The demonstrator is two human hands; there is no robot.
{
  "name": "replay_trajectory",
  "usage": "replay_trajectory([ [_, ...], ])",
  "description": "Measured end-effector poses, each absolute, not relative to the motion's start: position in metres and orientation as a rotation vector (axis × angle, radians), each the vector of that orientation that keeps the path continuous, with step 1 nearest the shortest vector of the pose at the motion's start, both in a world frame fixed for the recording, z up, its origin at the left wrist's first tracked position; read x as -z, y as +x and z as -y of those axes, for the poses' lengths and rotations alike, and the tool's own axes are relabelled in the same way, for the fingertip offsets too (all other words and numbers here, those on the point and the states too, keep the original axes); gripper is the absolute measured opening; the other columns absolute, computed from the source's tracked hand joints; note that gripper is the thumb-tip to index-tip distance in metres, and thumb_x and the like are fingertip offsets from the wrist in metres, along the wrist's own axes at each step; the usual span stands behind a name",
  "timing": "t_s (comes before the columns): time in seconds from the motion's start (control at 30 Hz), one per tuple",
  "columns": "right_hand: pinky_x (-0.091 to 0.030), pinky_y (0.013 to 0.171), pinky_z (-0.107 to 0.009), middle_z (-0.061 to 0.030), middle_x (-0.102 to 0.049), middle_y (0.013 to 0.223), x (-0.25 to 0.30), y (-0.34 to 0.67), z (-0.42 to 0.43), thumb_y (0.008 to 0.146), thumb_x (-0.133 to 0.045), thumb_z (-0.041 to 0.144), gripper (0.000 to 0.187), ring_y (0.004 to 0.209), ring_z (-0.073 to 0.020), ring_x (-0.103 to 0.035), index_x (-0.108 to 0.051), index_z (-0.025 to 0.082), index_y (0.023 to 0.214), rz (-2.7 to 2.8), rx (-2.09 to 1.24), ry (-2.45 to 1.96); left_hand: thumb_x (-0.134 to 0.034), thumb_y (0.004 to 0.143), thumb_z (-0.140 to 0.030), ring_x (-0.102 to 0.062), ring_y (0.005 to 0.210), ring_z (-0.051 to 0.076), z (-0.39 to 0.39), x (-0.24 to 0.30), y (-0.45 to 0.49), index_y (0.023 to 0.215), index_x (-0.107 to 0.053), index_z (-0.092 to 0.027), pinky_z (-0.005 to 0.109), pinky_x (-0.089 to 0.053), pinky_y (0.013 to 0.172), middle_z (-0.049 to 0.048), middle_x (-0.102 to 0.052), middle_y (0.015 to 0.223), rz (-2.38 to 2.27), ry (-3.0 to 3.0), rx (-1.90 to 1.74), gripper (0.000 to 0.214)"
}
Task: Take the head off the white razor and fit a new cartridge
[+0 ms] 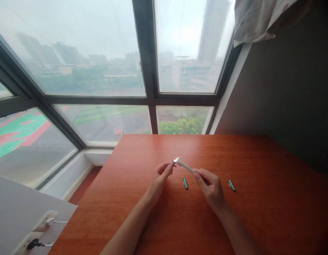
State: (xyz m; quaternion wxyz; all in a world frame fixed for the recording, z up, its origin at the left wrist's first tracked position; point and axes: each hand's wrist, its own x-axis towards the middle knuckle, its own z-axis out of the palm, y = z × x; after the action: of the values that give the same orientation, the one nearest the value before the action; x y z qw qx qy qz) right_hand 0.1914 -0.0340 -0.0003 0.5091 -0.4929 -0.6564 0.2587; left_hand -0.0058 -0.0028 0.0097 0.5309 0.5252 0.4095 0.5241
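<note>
The left hand (158, 180) pinches the razor head (177, 160), the right hand (212, 187) its handle (187, 167). A slipping grip could knock the blade cartridge (185, 183) between them.

Flat grey daylight comes through the windows (150, 100) — hazy and washed out beyond the glass — laying a soft glare across the table's (259, 159) far part, while the right-hand wall (281, 92) sinks into deep shadow.

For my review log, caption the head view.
Right hand holding slim handle, left hand at its shiny end, over a table with two greenish strips.
</note>
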Motion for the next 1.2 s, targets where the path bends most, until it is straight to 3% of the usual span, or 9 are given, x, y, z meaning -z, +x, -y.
replay_trajectory([
  [0.23, -0.041, 0.056, -0.025, -0.0046, -0.063, 0.073, -0.0019, 0.1952, 0.0332, 0.089, -0.051, 0.033, 0.026, 0.065, -0.0166, -0.057, -0.071, 0.015, 0.090, 1.596, -0.486, -1.233, -0.062, 0.079, -0.042, -0.048, 0.071, 0.016, 0.0058, -0.0131, -0.0087, 0.088, -0.074, -0.015, 0.026, -0.038, 0.068, 0.0049, -0.064, 0.076, -0.981, 1.312, -1.216, 0.031],
  [0.97, -0.038, 0.053, -0.025, -0.0018, -0.055, 0.064, -0.0082, 0.1981, 0.0355, 0.091, -0.048, 0.031, 0.026, 0.056, -0.0144, -0.050, -0.069, 0.017, 0.089, 1.740, -0.444, -1.142, -0.062, 0.079, -0.042, -0.048, 0.068, 0.017, 0.0050, -0.0150, -0.0119, 0.086, -0.075, -0.014, 0.026, -0.037, 0.064, 0.0047, -0.063, 0.070, -1.040, 1.335, -1.246, 0.031],
  [1.2, -0.041, 0.056, -0.026, -0.0044, -0.060, 0.069, -0.0047, 0.1990, 0.0333, 0.091, -0.048, 0.033, 0.027, 0.062, -0.0162, -0.054, -0.070, 0.016, 0.089, 1.679, -0.408, -1.211, -0.063, 0.077, -0.045, -0.047, 0.068, 0.017, 0.0064, -0.0121, -0.0117, 0.083, -0.074, -0.014, 0.026, -0.037, 0.064, 0.0056, -0.062, 0.072, -1.013, 1.307, -1.221, 0.033],
])
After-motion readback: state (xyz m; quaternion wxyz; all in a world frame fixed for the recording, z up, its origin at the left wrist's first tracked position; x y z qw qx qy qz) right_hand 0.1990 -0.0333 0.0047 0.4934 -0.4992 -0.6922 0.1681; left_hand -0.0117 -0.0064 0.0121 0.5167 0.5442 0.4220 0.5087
